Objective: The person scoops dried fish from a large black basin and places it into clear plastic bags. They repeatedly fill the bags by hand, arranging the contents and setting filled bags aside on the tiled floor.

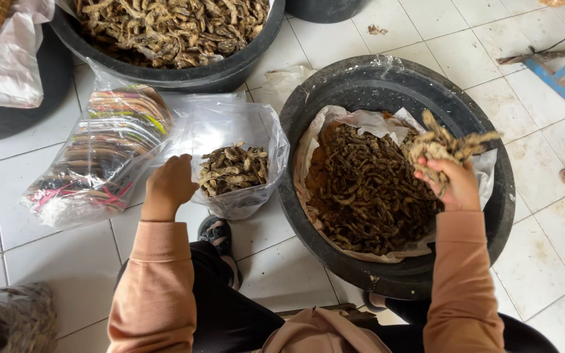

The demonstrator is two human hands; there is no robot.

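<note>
My right hand (451, 186) was clenched around a bunch of dried brown fish (449, 145), lifted over the round black plastic tub (492, 131) lined with clear plastic on the white tiled floor (465, 52). My left hand (170, 184) gripped the rim of the clear plastic bag (230, 124), partly filled with the same fish, just beside the tub's left edge. A bundle of colourful packets in clear wrap (99, 157) lay left of the bag.
</note>
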